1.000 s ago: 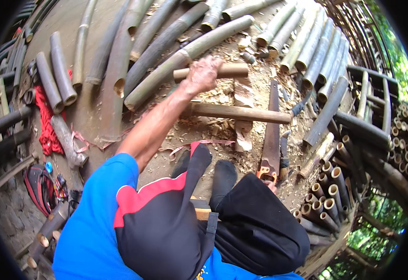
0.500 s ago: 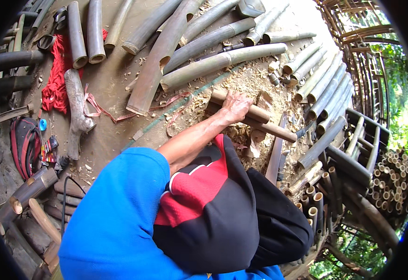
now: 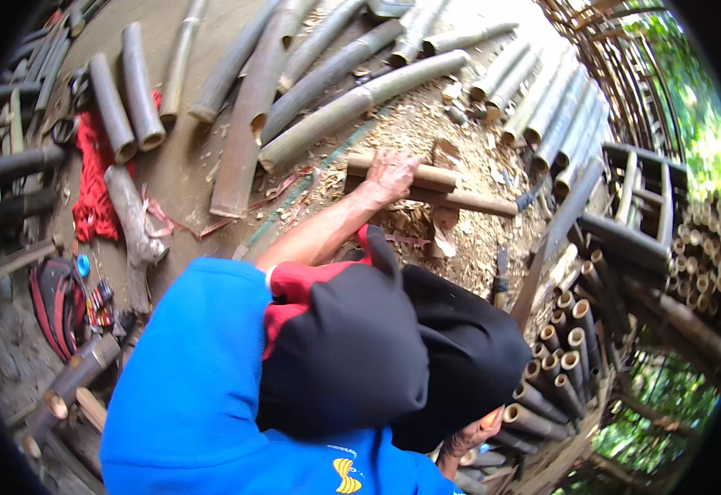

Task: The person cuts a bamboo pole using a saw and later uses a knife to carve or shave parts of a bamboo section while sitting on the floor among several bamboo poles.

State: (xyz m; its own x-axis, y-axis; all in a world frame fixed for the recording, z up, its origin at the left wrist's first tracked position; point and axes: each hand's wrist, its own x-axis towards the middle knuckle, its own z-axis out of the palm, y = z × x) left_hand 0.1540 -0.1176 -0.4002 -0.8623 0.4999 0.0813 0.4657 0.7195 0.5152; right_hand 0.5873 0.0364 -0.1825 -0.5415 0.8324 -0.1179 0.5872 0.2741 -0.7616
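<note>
One bamboo tube (image 3: 436, 177) gripped in left hand (image 3: 392, 175), likely steadied by bar (image 3: 486, 203) beside that hand; right hand (image 3: 462, 443) holds saw (image 3: 532, 293).

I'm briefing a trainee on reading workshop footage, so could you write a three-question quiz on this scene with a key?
1. Which hand grips the brown bamboo tube?
2. True or false: the red-and-black bag is on the picture's left side.
3. What pale material lies scattered around the tube?

Key:
1. The left hand.
2. True.
3. Shavings.
</note>
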